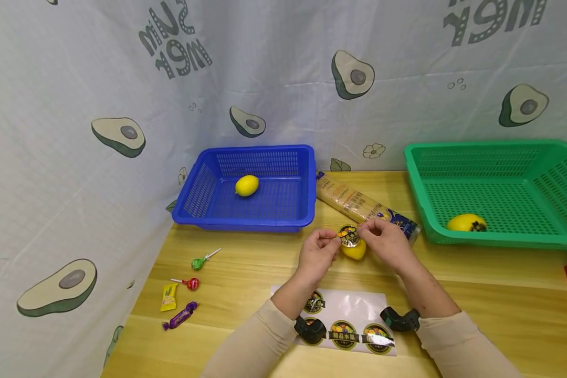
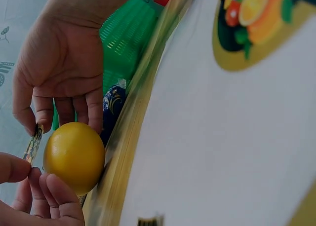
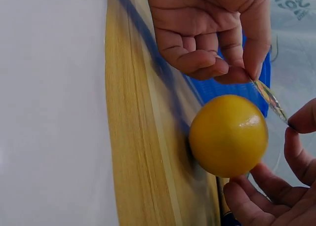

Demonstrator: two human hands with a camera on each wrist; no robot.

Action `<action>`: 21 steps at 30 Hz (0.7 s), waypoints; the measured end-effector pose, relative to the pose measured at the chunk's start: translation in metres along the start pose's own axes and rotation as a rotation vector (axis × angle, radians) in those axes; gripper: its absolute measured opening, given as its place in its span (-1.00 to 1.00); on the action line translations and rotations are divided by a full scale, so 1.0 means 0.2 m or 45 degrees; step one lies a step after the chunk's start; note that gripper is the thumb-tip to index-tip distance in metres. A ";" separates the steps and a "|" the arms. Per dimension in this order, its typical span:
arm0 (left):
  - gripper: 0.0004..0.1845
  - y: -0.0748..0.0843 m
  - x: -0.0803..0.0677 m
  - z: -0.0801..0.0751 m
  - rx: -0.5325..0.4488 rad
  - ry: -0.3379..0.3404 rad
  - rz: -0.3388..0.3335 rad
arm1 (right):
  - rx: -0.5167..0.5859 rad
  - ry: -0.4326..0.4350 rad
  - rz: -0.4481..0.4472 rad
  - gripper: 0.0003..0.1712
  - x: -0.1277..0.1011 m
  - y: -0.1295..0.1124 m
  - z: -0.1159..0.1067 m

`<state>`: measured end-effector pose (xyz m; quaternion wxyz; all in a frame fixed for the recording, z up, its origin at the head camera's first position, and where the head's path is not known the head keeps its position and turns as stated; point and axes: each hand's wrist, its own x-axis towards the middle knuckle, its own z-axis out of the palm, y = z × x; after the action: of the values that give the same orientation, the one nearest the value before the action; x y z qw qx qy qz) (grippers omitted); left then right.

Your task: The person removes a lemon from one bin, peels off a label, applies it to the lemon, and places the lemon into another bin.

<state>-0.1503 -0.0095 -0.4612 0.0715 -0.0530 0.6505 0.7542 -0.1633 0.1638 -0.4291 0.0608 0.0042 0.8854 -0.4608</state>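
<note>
A round black sticker (image 1: 349,236) with a fruit print is stretched between both hands above a yellow lemon (image 1: 356,252). My left hand (image 1: 317,255) pinches its left edge between thumb and forefinger; my right hand (image 1: 386,244) pinches the opposite edge the same way. Seen from the left wrist, the sticker (image 2: 33,146) stands apart from the lemon (image 2: 75,157). In the right wrist view the other fingers of both hands curve near the lemon (image 3: 228,136); whether they touch it is hard to tell. A sheet of similar stickers (image 1: 354,304) lies below the forearms.
Behind at left, a blue basket (image 1: 245,226) holds one lemon (image 1: 247,186). The green basket (image 1: 501,239) at right holds a lemon with a sticker (image 1: 466,222). A long noodle packet (image 1: 347,197) lies between them. Lollipops (image 1: 198,263) and wrapped candies (image 1: 180,316) lie at left.
</note>
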 end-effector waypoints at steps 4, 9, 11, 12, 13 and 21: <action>-0.84 -0.01 0.01 0.00 -0.039 -0.023 -0.038 | -0.014 0.004 0.003 -0.68 0.01 0.01 0.01; -0.84 -0.03 0.02 0.01 -0.084 -0.025 -0.067 | -0.038 0.001 0.011 -0.68 0.01 0.02 0.01; -0.84 -0.03 0.03 0.01 -0.093 -0.022 -0.070 | -0.040 0.001 0.011 -0.68 0.02 0.02 0.01; -0.85 -0.04 0.03 0.01 -0.092 -0.021 -0.068 | -0.042 0.001 0.010 -0.67 0.02 0.02 0.01; -0.85 -0.04 0.03 0.01 -0.092 -0.019 -0.066 | -0.042 0.000 0.010 -0.67 0.02 0.03 0.01; -0.87 -0.05 0.04 0.02 -0.090 -0.022 -0.066 | -0.045 0.002 0.009 -0.67 0.02 0.04 0.01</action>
<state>-0.1569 -0.0047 -0.4720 0.0948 -0.0657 0.6213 0.7751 -0.1674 0.1659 -0.4372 0.0617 0.0064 0.8934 -0.4450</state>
